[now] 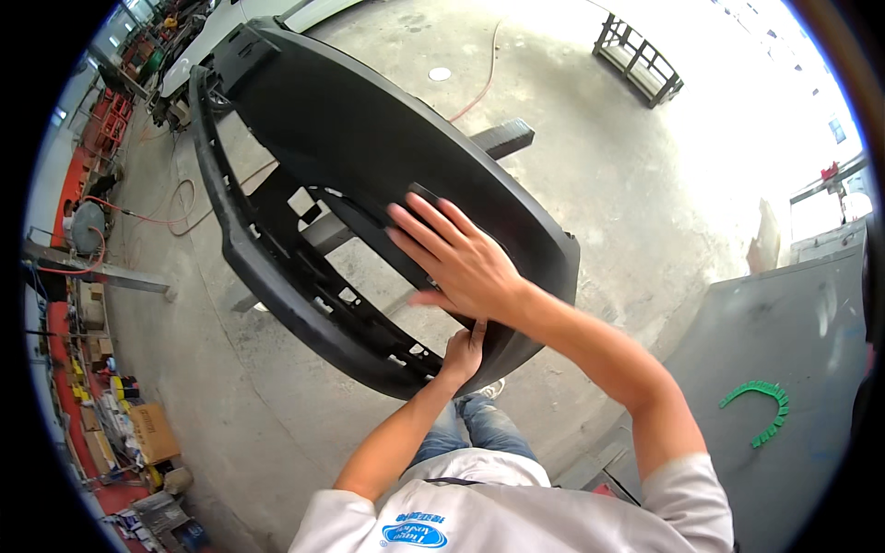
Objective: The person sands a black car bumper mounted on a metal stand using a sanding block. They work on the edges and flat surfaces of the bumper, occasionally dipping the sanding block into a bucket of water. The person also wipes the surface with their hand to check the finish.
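A large black car bumper (pixel 369 120) lies in front of me, stretching from my waist toward the far left. Its long openings show the floor beneath. My left hand (pixel 464 355) is closed round the near edge of the bumper, thumb up. Over the bumper's right-hand inner area, my right hand (pixel 472 272) is spread flat, palm down, fingers pointing far left. A small dark edge shows by its fingertips; whether that is a separate pad under the hand I cannot tell. The palm hides the surface below it.
A grey beam (pixel 503 138) of a stand sticks out under the bumper. A metal frame (pixel 638 57) stands on the far floor, near a hose (pixel 489 78). At right is a grey surface (pixel 701 369) with a green curved strip (pixel 782 405). Boxes (pixel 153 433) crowd the left.
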`<action>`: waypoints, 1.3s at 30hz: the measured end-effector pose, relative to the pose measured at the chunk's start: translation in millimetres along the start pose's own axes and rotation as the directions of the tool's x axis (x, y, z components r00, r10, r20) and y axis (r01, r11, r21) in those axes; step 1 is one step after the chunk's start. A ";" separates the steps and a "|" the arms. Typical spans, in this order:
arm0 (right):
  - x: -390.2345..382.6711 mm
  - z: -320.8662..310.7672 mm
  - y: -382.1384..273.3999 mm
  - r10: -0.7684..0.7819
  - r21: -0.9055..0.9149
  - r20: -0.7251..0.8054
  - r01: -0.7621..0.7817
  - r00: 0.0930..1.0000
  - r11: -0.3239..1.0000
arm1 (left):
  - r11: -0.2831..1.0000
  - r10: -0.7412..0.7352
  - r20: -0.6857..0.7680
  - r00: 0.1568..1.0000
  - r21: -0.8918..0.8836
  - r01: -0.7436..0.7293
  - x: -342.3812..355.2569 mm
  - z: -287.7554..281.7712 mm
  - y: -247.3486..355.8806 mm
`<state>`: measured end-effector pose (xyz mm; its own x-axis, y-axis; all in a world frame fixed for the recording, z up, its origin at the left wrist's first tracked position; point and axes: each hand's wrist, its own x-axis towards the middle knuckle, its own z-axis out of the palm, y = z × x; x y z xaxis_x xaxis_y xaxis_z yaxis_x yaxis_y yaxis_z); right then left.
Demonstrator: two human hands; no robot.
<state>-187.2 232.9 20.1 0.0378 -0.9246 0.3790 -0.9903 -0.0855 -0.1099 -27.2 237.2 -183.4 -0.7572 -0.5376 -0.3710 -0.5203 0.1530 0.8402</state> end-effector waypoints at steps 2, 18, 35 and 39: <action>62.6 2.5 6.7 -0.092 -0.067 -0.014 0.091 0.996 0.994 | 0.998 -0.055 0.010 0.998 -0.001 0.055 -4.9 -7.5 21.3; -151.1 52.2 -13.8 0.123 0.025 -0.107 -0.121 0.987 0.992 | 0.978 -0.056 -0.024 0.998 -0.202 0.050 -4.9 -4.9 24.2; 60.8 29.9 31.3 -0.135 -0.056 -0.204 0.126 0.970 0.990 | 0.810 0.453 -0.367 0.813 0.550 -0.203 -63.8 -139.6 110.4; 11.1 25.4 13.5 0.016 -0.004 -0.245 -0.018 0.969 1.000 | 0.436 0.812 -0.390 0.433 0.900 -0.006 -37.3 -239.2 125.5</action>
<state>-196.7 212.1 -0.6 -0.0122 -0.8065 0.5912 -0.9912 -0.0680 -0.1132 30.1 78.1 30.5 -0.5965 -0.4322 0.6763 -0.5774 0.8163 0.0123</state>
